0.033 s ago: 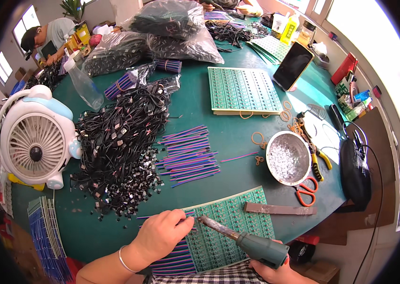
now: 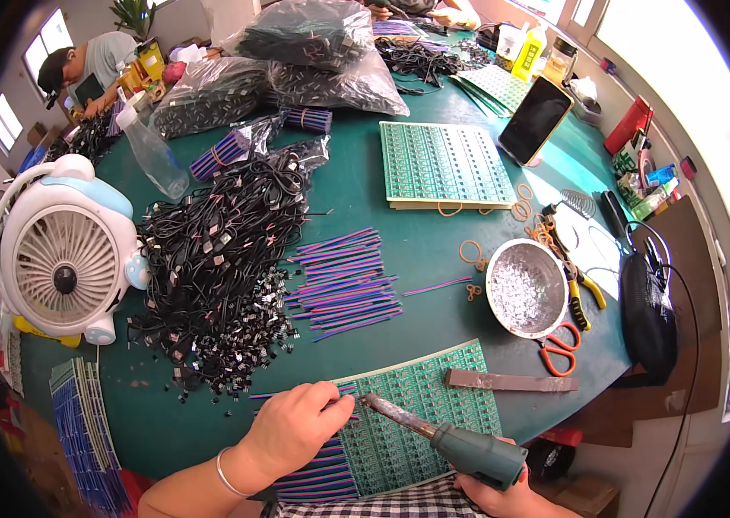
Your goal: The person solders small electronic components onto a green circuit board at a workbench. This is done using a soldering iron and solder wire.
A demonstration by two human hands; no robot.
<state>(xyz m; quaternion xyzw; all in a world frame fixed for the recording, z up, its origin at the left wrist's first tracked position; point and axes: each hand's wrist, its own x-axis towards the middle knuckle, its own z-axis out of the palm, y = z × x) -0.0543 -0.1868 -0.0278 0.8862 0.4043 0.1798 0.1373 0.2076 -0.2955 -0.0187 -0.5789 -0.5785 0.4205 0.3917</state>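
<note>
A panel of green circuit boards [image 2: 421,388] lies tilted at the table's near edge, with a row of multicoloured wires [image 2: 317,479] sticking out along its left side. Over the panel's upper left part my left hand [image 2: 287,429] is closed in a pinch on a short wire [image 2: 263,396]; its fingertips partly hide the wire. My right hand [image 2: 490,495] grips the dark green handle of a soldering iron [image 2: 473,453]. The iron's tip points left and reaches the panel beside my left fingertips. Whether it touches the wire's end is too small to tell.
Loose wires [image 2: 348,285] and a heap of black cables [image 2: 218,233] lie beyond my left hand. A metal bowl [image 2: 527,332], red-handled scissors [image 2: 562,363] and a brown bar [image 2: 512,380] are at right. A fan [image 2: 67,259] stands left; a phone [image 2: 536,121] leans behind.
</note>
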